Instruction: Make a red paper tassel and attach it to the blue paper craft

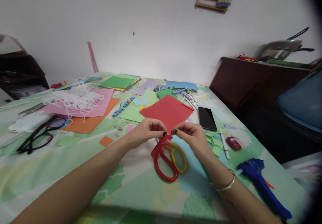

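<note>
A small piece of red paper with a fringed edge [159, 147] is pinched at its top between my two hands. My left hand [148, 130] grips it with thumb and forefinger. From the other side, the closed fingertips of my right hand [192, 135] meet at the same spot and also hold it. Just below lie scissors [166, 178] with one red and one yellow handle; the paper and my hands hide their blades. Behind my fingers, a larger red sheet [168, 108] rests flat. Light blue paper [193, 175] lies under my right wrist.
A black phone [207, 118], a white marker [224, 144], a dark red oval object [233, 143] and a blue glue gun [264, 187] are on the right. On the left are black glasses [37, 136] and white string [75, 98] on pink paper. Green sheets [117, 82] are stacked behind.
</note>
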Demonstrator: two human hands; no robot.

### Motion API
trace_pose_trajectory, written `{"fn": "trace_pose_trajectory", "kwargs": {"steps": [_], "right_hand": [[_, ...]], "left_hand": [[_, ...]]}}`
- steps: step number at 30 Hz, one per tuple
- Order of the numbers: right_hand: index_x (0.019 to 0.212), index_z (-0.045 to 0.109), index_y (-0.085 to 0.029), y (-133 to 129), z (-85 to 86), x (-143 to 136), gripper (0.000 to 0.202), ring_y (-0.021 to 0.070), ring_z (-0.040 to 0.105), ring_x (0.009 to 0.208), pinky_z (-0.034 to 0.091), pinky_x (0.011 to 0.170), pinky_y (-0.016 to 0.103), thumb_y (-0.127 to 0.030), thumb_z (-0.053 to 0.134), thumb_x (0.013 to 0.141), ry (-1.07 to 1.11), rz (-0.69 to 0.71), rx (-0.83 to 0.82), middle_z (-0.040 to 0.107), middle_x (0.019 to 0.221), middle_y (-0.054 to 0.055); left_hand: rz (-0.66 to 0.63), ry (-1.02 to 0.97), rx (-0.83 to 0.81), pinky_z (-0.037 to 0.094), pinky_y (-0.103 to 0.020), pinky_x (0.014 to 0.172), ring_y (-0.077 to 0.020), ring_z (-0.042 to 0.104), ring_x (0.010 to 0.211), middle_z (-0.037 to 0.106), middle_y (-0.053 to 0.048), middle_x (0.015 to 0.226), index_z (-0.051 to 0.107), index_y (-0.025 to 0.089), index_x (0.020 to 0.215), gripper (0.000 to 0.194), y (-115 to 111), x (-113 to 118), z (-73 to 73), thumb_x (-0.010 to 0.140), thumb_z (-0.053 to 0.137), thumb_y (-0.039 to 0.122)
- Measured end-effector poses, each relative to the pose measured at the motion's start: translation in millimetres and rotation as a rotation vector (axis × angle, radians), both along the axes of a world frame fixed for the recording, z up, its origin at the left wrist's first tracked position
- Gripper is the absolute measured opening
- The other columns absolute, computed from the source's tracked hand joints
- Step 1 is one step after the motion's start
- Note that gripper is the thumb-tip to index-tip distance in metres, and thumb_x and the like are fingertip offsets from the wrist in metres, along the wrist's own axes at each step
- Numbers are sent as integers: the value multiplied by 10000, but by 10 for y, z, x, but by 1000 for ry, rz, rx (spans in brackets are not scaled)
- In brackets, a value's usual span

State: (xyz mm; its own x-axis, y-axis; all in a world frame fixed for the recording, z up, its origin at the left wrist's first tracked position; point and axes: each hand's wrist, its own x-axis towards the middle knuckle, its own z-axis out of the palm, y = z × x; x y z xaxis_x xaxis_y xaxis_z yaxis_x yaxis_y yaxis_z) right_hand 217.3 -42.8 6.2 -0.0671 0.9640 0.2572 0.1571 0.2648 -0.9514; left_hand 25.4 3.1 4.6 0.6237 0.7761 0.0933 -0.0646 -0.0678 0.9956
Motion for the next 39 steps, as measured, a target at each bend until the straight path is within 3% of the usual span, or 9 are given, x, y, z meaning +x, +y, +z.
{"fn": "trace_pose_trajectory", "kwargs": {"steps": [12,19,26,36,39], "right_hand": [[648,518,-194,91,-93,9,271,131,522,591,427,599,257,-375,687,758,150,-44,64,568,599,-14],[705,525,-200,150,-43,117,272,125,515,567,425,591,265,-401,705,742,264,-45,120,550,605,-26],[737,623,-178,118,35,166,212,151,625,592,501,639,303,-292,783,659,350,-39,61,668,632,8],[728,707,-177,86,26,144,179,183,687,642,580,592,313,-171,829,597,380,3,-1,753,725,45],[820,721,-194,66,43,148,239,177,683,625,580,573,309,-153,820,606,377,35,-5,759,819,51]], "left_hand": [[94,-65,40,455,-243,589,-142,599,627,671,-53,702,714,160,740,65,-12,-6,41,709,710,217],[183,-204,-44,465,-255,611,-151,621,636,683,-56,694,718,160,701,53,4,-70,155,665,723,200],[205,-365,-154,460,-240,575,-133,600,575,651,-33,647,705,153,687,40,39,-120,163,646,707,156],[157,-242,-150,424,-212,575,-106,557,601,631,-24,663,698,144,678,55,-19,-62,150,643,726,176],[133,-229,-172,433,-209,594,-104,570,610,645,-19,664,694,137,688,76,-28,-64,154,639,737,177]]}}
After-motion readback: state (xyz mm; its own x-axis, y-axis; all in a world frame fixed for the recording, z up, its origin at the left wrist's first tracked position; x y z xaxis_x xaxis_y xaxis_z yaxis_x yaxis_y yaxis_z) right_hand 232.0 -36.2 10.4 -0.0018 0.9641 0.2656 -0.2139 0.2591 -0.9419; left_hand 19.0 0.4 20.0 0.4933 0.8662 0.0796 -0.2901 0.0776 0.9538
